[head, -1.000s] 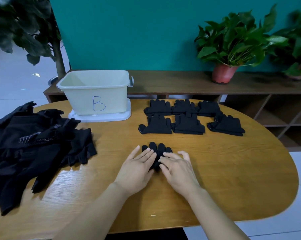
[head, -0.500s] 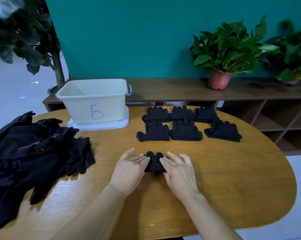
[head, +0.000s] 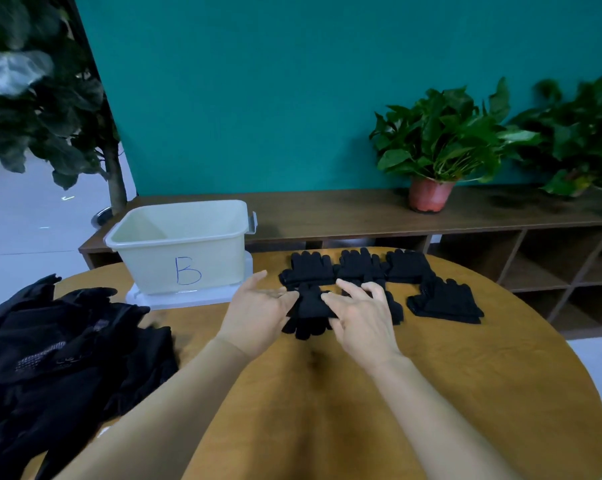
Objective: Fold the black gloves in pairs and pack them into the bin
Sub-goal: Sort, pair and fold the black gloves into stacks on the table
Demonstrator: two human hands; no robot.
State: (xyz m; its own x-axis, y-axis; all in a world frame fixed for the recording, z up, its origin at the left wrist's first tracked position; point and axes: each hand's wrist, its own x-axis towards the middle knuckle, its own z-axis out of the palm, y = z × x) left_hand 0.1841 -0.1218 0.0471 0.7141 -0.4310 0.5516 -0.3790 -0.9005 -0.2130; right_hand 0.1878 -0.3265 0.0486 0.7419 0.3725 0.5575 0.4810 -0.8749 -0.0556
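Observation:
A folded pair of black gloves (head: pixel 310 311) hangs just above the round wooden table (head: pixel 448 393), its fingers drooping toward me. My left hand (head: pixel 258 306) touches its left side with straight fingers, thumb held away. My right hand (head: pixel 361 315) pinches its right edge between thumb and index finger, the other fingers spread. Behind them lie several folded pairs (head: pixel 360 266), one more (head: pixel 445 303) to the right. The cream bin (head: pixel 147 268), marked B, stands at the back left and looks empty. A heap of loose black gloves (head: pixel 50 358) covers the left of the table.
The bin stands on its white lid (head: pixel 174 299). Beyond the table runs a low wooden shelf (head: pixel 327 209) with a potted plant (head: pixel 438 150) and a second plant (head: pixel 576 133). A tall leafy plant (head: pixel 43 98) stands at the far left.
Both hands have lifted the folded pair off the table and carried it away from me, up to the row of folded pairs. The view has tilted upward.

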